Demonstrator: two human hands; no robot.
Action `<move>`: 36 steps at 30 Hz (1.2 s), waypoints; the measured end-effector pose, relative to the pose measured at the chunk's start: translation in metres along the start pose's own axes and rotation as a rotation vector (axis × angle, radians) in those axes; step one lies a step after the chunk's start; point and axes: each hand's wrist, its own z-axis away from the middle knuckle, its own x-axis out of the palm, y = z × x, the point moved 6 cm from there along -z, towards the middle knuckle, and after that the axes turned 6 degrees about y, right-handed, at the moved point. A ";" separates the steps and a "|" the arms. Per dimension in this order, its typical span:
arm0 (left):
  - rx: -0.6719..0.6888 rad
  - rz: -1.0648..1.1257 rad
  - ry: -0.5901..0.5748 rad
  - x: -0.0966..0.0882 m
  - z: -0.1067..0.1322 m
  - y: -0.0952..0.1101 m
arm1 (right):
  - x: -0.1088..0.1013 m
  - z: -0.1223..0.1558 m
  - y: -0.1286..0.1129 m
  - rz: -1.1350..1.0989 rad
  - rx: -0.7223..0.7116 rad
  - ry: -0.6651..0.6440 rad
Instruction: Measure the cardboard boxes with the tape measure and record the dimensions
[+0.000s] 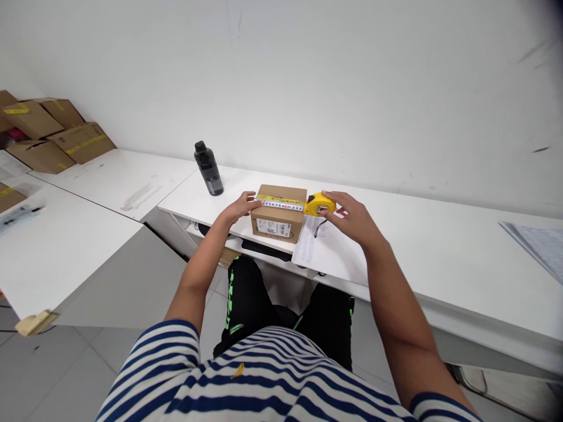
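A small cardboard box (278, 217) with a white label on its near side sits on the white desk in front of me. My right hand (352, 215) grips a yellow tape measure (319, 204) at the box's right edge. Its white blade (284, 205) lies pulled out across the top of the box, with numbers showing. At the left edge, my left hand (244, 206) holds the blade's end, its fingers pinched there. Yellow packing tape runs along the box top behind the blade.
A dark water bottle (209, 170) stands behind and left of the box. Printed paper (308, 240) lies to its right, and more sheets (537, 246) rest at the far right. Several cardboard boxes (83, 142) are piled at the far left. A wall (308, 88) rises behind the desk.
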 end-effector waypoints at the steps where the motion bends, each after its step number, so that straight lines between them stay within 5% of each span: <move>1: -0.003 0.002 0.000 0.000 0.001 0.000 | 0.000 0.000 0.000 -0.002 0.003 0.002; 36: -0.032 0.088 0.022 0.005 0.000 0.001 | 0.001 0.002 0.002 -0.015 0.047 -0.001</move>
